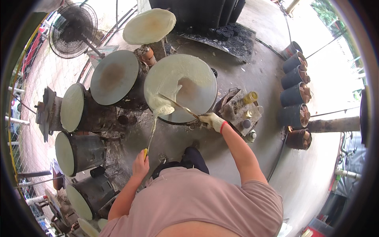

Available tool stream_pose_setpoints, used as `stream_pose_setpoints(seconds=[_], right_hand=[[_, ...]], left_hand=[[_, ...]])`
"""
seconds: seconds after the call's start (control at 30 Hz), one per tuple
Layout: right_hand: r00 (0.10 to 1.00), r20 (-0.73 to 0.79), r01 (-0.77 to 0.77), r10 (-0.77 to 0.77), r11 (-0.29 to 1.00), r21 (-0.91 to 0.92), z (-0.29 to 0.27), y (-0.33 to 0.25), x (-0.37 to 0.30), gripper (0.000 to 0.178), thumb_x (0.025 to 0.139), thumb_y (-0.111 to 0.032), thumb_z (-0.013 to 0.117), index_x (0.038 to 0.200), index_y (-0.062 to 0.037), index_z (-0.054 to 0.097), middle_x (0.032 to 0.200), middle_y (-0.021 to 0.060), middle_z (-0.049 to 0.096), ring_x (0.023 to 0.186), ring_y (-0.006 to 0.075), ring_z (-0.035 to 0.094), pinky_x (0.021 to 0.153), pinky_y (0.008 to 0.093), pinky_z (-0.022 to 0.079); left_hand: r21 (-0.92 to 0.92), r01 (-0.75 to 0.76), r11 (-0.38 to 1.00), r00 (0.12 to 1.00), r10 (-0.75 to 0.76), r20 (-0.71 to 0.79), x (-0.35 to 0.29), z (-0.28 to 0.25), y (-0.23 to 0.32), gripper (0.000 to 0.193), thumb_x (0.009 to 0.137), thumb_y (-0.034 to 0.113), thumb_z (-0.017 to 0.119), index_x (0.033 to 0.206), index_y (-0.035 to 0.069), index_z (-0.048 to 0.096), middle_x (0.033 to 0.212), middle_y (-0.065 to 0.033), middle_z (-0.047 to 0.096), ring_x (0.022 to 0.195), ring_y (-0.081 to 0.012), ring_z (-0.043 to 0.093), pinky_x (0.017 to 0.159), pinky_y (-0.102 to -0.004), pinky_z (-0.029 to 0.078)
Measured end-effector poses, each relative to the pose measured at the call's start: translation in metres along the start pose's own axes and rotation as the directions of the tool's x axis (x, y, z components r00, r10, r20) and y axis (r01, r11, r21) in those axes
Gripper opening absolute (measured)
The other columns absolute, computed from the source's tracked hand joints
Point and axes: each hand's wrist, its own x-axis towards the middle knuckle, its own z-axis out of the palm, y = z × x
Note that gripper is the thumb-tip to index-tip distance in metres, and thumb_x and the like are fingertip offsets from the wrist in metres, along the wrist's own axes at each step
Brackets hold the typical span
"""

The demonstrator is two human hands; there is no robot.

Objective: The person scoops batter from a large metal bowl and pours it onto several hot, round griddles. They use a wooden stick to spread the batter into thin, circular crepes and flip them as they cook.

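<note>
A large round griddle (199, 98) lies in front of me, partly coated with pale batter (169, 71); a brownish patch is bare. My left hand (140, 164) is closed around the yellow-ended handle of a ladle (163, 110). Its bowl, thick with batter, is over the griddle's near left edge. On my right hand (213, 121) is a whitish glove, with a red band at the wrist. Those gloved fingers grip a long, thin spreader (182, 107), which reaches left across the griddle. Batter hides part of its far end.
Other round griddles (114, 77) curve around my left side, several with pale sheets on them. A pale disc (150, 25) stands beyond. Bottles (249, 98) crowd a small stand right of the griddle. Dark buckets (292, 97) line the right side. A fan (73, 29) is at far left.
</note>
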Motion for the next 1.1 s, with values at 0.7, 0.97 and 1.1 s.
stream_pose_setpoints(seconds=[0.7,0.97,1.1], right_hand=[[0.535,-0.844,0.284,-0.042,0.949,0.133,0.354,0.082,0.127,0.032,0.09,-0.028,0.05,0.109,-0.0036,0.059,0.091,0.0179,0.064,0.083,0.026,0.061,0.076,0.037,0.046],[0.538,-0.843,0.347,0.029,0.903,0.252,0.303,0.063,0.079,0.035,0.089,-0.03,0.049,0.105,-0.0004,0.06,0.073,0.0116,0.059,0.065,0.0183,0.055,0.061,0.0342,0.043],[0.569,-0.802,0.125,-0.184,0.983,-0.136,0.286,0.112,0.072,0.036,0.089,-0.031,0.05,0.106,-0.0014,0.06,0.073,0.0106,0.059,0.062,0.0191,0.054,0.06,0.034,0.043]], left_hand=[[-0.964,0.263,0.049,0.949,-0.19,0.25,-0.033,-0.167,-0.126,0.019,0.095,0.012,0.043,0.113,0.004,0.046,0.061,-0.0004,0.039,0.034,-0.0072,0.035,0.031,-0.0217,0.031],[-0.931,0.354,-0.087,0.909,-0.204,0.365,-0.074,-0.163,-0.152,0.025,0.092,0.007,0.045,0.117,0.008,0.047,0.059,-0.0004,0.039,0.033,-0.0065,0.033,0.031,-0.0215,0.031],[-0.897,0.393,-0.203,0.895,-0.14,0.423,-0.074,-0.157,-0.134,0.024,0.092,0.007,0.046,0.116,0.009,0.048,0.06,0.0,0.038,0.033,-0.0059,0.032,0.031,-0.0215,0.032]])
